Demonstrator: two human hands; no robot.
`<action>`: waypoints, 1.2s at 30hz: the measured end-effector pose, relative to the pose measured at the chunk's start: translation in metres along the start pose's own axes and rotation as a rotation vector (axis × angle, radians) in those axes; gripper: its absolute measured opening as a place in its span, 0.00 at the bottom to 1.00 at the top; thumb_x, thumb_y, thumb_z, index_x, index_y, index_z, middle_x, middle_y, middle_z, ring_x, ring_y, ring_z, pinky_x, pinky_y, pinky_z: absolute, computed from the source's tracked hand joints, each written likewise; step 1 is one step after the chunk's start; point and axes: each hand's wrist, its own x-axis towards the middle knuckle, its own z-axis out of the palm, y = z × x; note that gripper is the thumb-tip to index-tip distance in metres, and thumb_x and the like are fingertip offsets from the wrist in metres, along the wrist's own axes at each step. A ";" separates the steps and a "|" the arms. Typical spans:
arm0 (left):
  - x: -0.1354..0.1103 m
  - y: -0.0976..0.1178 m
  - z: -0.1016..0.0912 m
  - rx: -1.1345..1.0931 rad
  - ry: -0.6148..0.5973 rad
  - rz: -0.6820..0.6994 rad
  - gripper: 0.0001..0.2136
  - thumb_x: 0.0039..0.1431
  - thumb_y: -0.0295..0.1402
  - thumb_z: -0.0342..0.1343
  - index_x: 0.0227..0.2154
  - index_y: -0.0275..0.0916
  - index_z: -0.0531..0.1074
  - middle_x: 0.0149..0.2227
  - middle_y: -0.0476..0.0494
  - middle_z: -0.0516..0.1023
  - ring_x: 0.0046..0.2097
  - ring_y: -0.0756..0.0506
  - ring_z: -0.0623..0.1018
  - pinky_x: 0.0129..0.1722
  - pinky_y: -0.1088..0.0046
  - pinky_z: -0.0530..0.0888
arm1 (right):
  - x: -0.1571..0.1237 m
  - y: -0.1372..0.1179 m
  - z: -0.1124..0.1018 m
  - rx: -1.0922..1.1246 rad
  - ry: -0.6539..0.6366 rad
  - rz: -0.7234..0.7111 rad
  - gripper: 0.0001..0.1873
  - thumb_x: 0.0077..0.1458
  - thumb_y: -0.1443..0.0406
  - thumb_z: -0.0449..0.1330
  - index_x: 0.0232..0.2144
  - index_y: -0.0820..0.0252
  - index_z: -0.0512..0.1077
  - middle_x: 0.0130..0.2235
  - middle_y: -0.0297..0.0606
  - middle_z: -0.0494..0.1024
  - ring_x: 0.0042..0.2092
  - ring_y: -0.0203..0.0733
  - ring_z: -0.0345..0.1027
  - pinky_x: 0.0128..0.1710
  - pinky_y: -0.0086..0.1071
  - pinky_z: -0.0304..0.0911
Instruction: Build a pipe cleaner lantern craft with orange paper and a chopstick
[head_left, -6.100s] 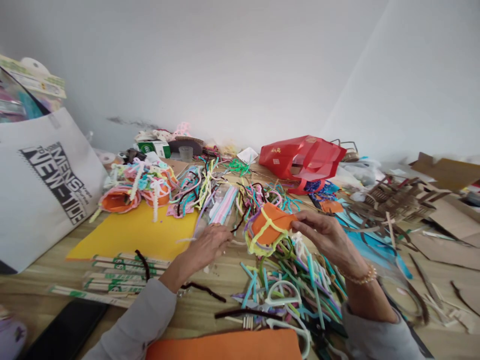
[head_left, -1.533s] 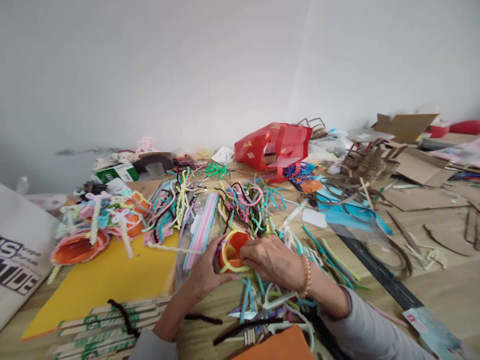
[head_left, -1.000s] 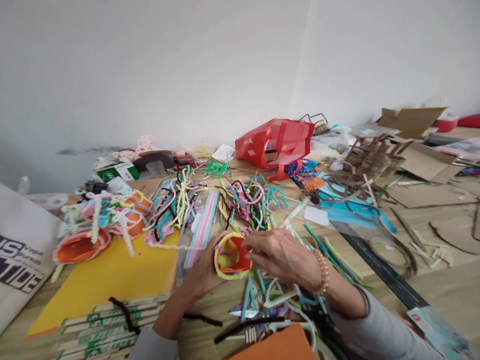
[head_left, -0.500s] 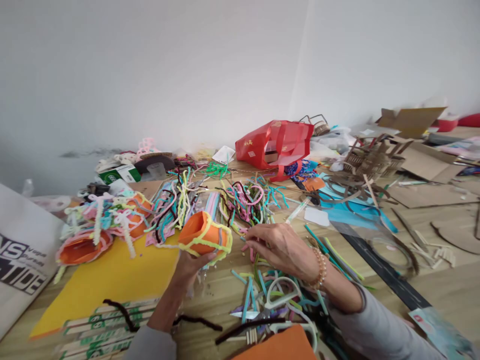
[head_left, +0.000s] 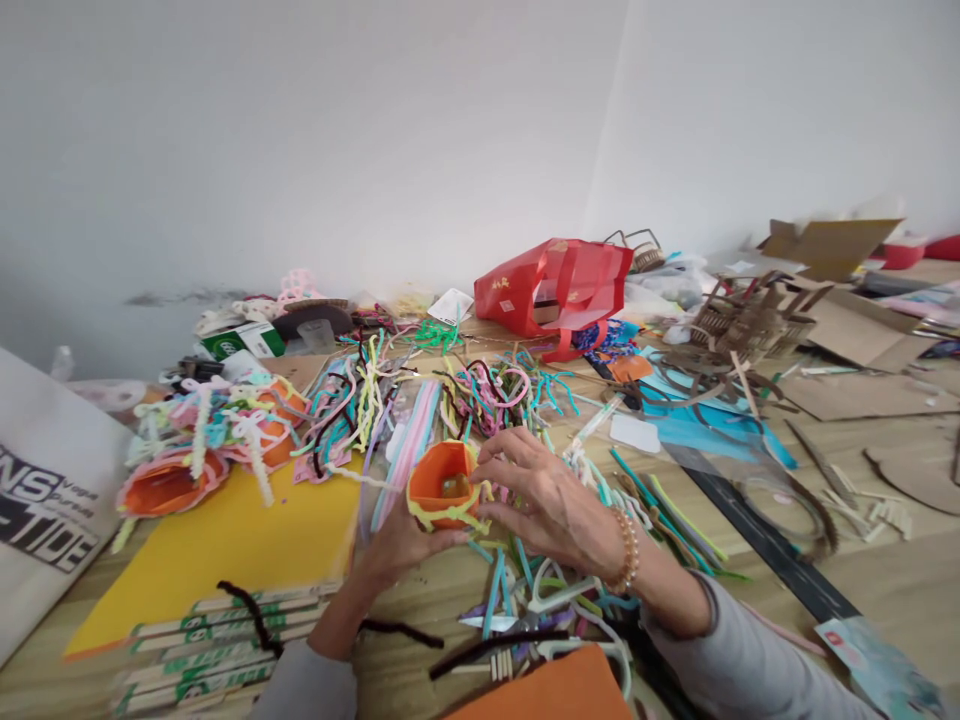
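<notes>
Head view, table seen from above, left to right. Far left edge: white tote bag [head_left: 52,500] with black lettering. Left of center: finished orange cups [head_left: 169,483] tangled in pastel pipe cleaners, lying on a yellow foam sheet [head_left: 217,560]. Lower left: stack of printed wooden sticks [head_left: 202,640], a dark brown pipe cleaner [head_left: 251,617] lying across it. Center: left hand [head_left: 409,550], palm up, fingers curled part way, has hold of an orange cup [head_left: 433,478] from below. The cup sits just above the hand, mouth tilted up toward the camera, a yellow pipe cleaner [head_left: 450,520] wrapped around its outside. A small round amber object [head_left: 452,487] shows inside; too small to identify. Right hand [head_left: 547,495] lies just right of the cup, fingers spread and arched, fingertips at the cup's right side; cannot tell whether it grips or only touches. Beaded bracelet [head_left: 626,552] on that wrist. Behind the hands: loose pipe cleaners [head_left: 480,400]. Upper center: red bag [head_left: 555,285]. Right: blue sheet [head_left: 697,425], then cardboard scraps [head_left: 862,395] toward the upper right.
</notes>
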 end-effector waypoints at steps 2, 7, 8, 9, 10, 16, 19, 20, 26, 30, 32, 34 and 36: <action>-0.001 -0.001 0.005 0.036 0.025 0.031 0.25 0.42 0.36 0.66 0.46 0.40 0.69 0.47 0.42 0.78 0.50 0.37 0.76 0.53 0.54 0.70 | 0.000 -0.005 0.002 -0.030 0.018 0.010 0.12 0.60 0.61 0.58 0.43 0.60 0.70 0.44 0.44 0.69 0.46 0.45 0.62 0.47 0.40 0.61; -0.003 0.003 0.013 0.028 0.042 -0.015 0.31 0.42 0.37 0.68 0.50 0.39 0.64 0.49 0.39 0.75 0.51 0.36 0.75 0.53 0.53 0.70 | 0.001 -0.015 0.005 -0.107 -0.004 0.022 0.09 0.60 0.60 0.58 0.38 0.60 0.71 0.43 0.44 0.68 0.48 0.48 0.59 0.48 0.43 0.60; -0.004 0.004 0.015 0.030 0.040 -0.024 0.31 0.42 0.37 0.68 0.50 0.38 0.64 0.49 0.38 0.75 0.50 0.35 0.75 0.53 0.52 0.70 | 0.000 -0.016 0.007 -0.121 -0.022 0.019 0.09 0.60 0.60 0.57 0.37 0.60 0.72 0.42 0.43 0.68 0.47 0.48 0.59 0.48 0.43 0.59; -0.004 0.006 0.016 0.026 0.035 -0.022 0.30 0.42 0.37 0.68 0.50 0.39 0.64 0.49 0.38 0.75 0.51 0.35 0.74 0.53 0.52 0.70 | 0.000 -0.015 0.009 -0.133 -0.046 0.019 0.08 0.61 0.61 0.56 0.36 0.60 0.72 0.41 0.43 0.69 0.47 0.47 0.59 0.49 0.44 0.58; -0.005 0.007 0.017 0.017 0.028 -0.008 0.30 0.43 0.37 0.68 0.50 0.39 0.64 0.50 0.39 0.74 0.51 0.35 0.74 0.53 0.52 0.70 | 0.000 -0.014 0.011 -0.140 -0.068 0.023 0.08 0.62 0.62 0.55 0.35 0.60 0.72 0.39 0.42 0.69 0.45 0.46 0.59 0.49 0.44 0.58; -0.003 0.005 0.010 0.022 -0.088 0.149 0.42 0.44 0.44 0.67 0.60 0.41 0.54 0.59 0.35 0.65 0.59 0.34 0.67 0.59 0.53 0.65 | -0.002 -0.003 0.018 -0.088 -0.137 0.017 0.10 0.64 0.66 0.52 0.31 0.60 0.70 0.35 0.38 0.71 0.41 0.42 0.60 0.48 0.42 0.56; -0.004 0.012 -0.007 0.101 -0.110 0.170 0.45 0.49 0.47 0.64 0.65 0.43 0.45 0.66 0.33 0.53 0.65 0.34 0.56 0.62 0.53 0.59 | -0.002 0.002 0.017 -0.068 -0.153 0.000 0.09 0.63 0.66 0.53 0.30 0.60 0.69 0.34 0.38 0.71 0.39 0.41 0.60 0.45 0.39 0.57; -0.004 0.016 -0.012 0.136 -0.102 0.181 0.40 0.54 0.46 0.59 0.65 0.43 0.46 0.66 0.34 0.52 0.66 0.35 0.55 0.63 0.53 0.57 | -0.002 0.003 0.017 -0.064 -0.157 -0.006 0.09 0.63 0.66 0.53 0.30 0.60 0.69 0.34 0.37 0.71 0.39 0.41 0.60 0.45 0.39 0.57; -0.011 0.051 -0.029 0.231 -0.111 0.289 0.16 0.64 0.39 0.50 0.52 0.44 0.68 0.66 0.39 0.53 0.67 0.39 0.54 0.65 0.55 0.54 | -0.002 0.004 0.018 -0.072 -0.172 -0.031 0.06 0.61 0.67 0.55 0.31 0.60 0.69 0.36 0.38 0.72 0.40 0.42 0.61 0.45 0.39 0.57; -0.011 0.061 -0.026 0.315 -0.117 0.360 0.09 0.64 0.34 0.50 0.38 0.40 0.75 0.63 0.39 0.60 0.65 0.39 0.57 0.64 0.56 0.55 | -0.002 0.003 0.018 -0.074 -0.157 -0.024 0.05 0.61 0.68 0.56 0.32 0.60 0.70 0.34 0.38 0.72 0.39 0.42 0.61 0.44 0.38 0.57; -0.010 0.061 -0.025 0.343 -0.127 0.372 0.09 0.64 0.32 0.50 0.34 0.39 0.76 0.62 0.38 0.61 0.65 0.40 0.58 0.64 0.57 0.56 | -0.002 0.002 0.017 -0.066 -0.155 -0.018 0.04 0.60 0.69 0.56 0.32 0.60 0.69 0.35 0.38 0.73 0.39 0.42 0.62 0.45 0.39 0.57; -0.009 0.060 -0.025 0.370 -0.126 0.378 0.10 0.64 0.30 0.50 0.32 0.38 0.76 0.62 0.39 0.62 0.64 0.40 0.59 0.64 0.57 0.57 | -0.001 0.001 0.015 -0.047 -0.149 -0.015 0.00 0.59 0.68 0.58 0.35 0.59 0.69 0.37 0.38 0.74 0.40 0.42 0.63 0.46 0.39 0.57; -0.008 0.060 -0.026 0.402 -0.105 0.394 0.10 0.63 0.29 0.50 0.31 0.38 0.76 0.61 0.39 0.63 0.64 0.40 0.58 0.64 0.57 0.57 | -0.001 0.000 0.012 -0.029 -0.137 -0.007 0.05 0.58 0.68 0.59 0.38 0.59 0.68 0.40 0.39 0.75 0.43 0.43 0.64 0.48 0.40 0.57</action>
